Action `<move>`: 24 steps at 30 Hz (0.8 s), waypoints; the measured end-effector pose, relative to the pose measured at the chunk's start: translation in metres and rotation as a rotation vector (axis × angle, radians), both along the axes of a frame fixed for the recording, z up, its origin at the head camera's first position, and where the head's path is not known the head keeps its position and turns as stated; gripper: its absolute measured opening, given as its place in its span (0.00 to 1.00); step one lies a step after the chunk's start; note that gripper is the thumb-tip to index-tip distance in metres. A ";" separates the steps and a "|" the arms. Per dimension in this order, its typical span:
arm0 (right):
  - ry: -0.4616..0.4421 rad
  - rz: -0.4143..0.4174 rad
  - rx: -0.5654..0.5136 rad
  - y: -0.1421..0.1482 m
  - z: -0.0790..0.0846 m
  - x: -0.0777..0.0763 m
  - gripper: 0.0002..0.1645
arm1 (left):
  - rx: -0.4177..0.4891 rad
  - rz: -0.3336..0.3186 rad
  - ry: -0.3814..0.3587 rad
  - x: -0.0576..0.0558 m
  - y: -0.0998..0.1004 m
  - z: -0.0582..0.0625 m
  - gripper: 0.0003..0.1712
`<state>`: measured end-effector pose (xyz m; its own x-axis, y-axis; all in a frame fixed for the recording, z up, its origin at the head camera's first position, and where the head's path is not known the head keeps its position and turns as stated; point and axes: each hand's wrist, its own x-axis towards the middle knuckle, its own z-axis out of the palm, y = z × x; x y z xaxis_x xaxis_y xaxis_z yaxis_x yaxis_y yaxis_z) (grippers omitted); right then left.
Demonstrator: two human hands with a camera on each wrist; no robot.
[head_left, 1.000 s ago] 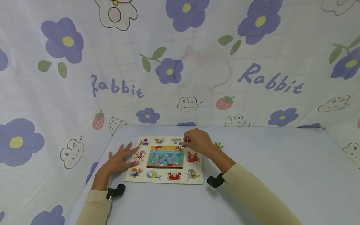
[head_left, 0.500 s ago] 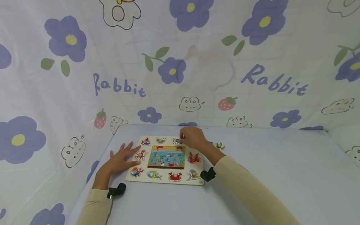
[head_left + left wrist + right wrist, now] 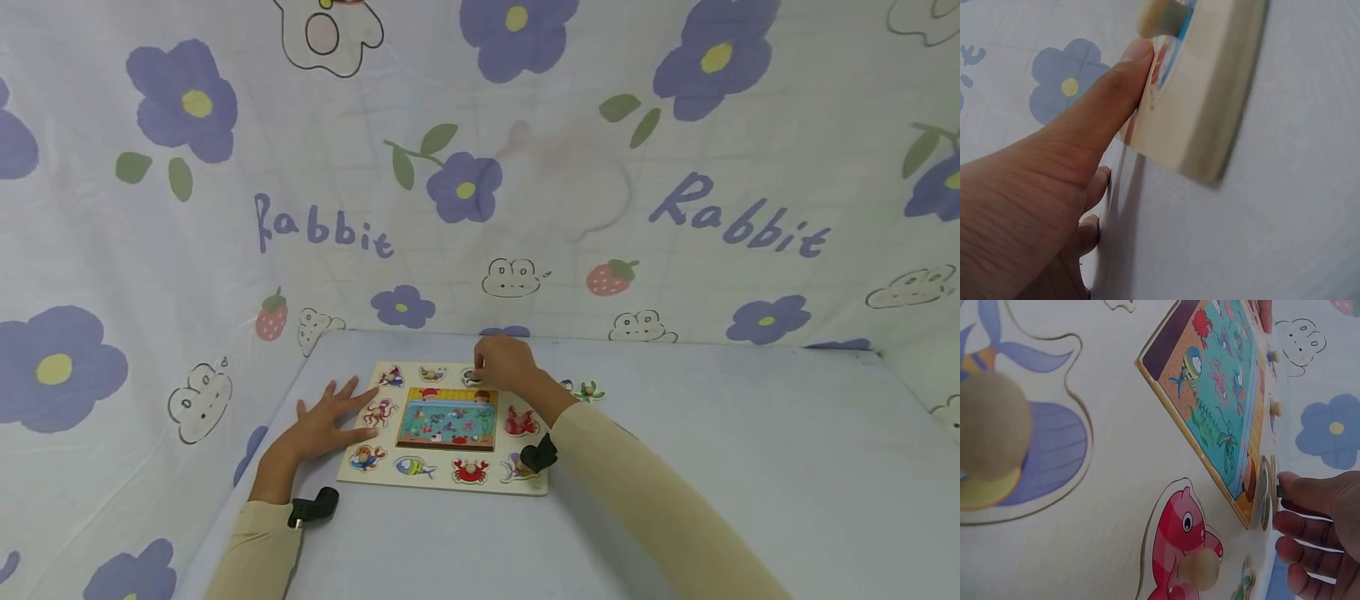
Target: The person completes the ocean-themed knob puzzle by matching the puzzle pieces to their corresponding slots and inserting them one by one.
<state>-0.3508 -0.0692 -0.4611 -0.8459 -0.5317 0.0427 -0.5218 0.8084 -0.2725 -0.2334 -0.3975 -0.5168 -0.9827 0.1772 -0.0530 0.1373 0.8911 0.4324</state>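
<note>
A wooden knob puzzle board (image 3: 444, 477) with sea-animal pieces around a printed aquarium picture (image 3: 447, 421) lies on the table. My left hand (image 3: 318, 427) rests at its left edge, fingers spread; the thumb (image 3: 1119, 78) reaches beside a knob in the left wrist view. At the board's top edge, my right hand (image 3: 506, 367) pinches a flat puzzle piece (image 3: 1274, 487) by its knob. That piece stands close over its outlined slot (image 3: 1264, 494), its picture hidden from view. A red crab piece (image 3: 470, 472) and a pink sea-animal piece (image 3: 1175, 528) sit in the board.
Beyond the board's upper right corner, a green puzzle piece (image 3: 589, 392) lies on the white table (image 3: 720, 450), with another small piece (image 3: 567, 385) partly behind the right wrist. A flower-printed curtain (image 3: 555, 208) stands behind the table and along its left side.
My right hand has moved slightly left with the piece, bringing it over the slot at the board's top. The left hand keeps its place on the board.
</note>
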 end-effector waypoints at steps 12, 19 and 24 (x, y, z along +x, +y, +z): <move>-0.024 -0.022 0.021 -0.007 -0.002 -0.006 0.13 | 0.000 0.002 0.000 -0.001 0.001 -0.001 0.48; -0.014 -0.018 0.047 -0.009 -0.002 -0.006 0.15 | -0.009 0.008 0.006 0.000 0.001 0.000 0.48; -0.015 -0.023 0.058 -0.010 -0.002 -0.006 0.15 | -0.011 0.010 0.007 0.001 0.002 0.003 0.48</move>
<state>-0.3571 -0.0793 -0.4633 -0.8581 -0.5134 -0.0001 -0.4994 0.8346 -0.2325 -0.2321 -0.3952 -0.5140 -0.9849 0.1664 -0.0484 0.1308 0.8971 0.4220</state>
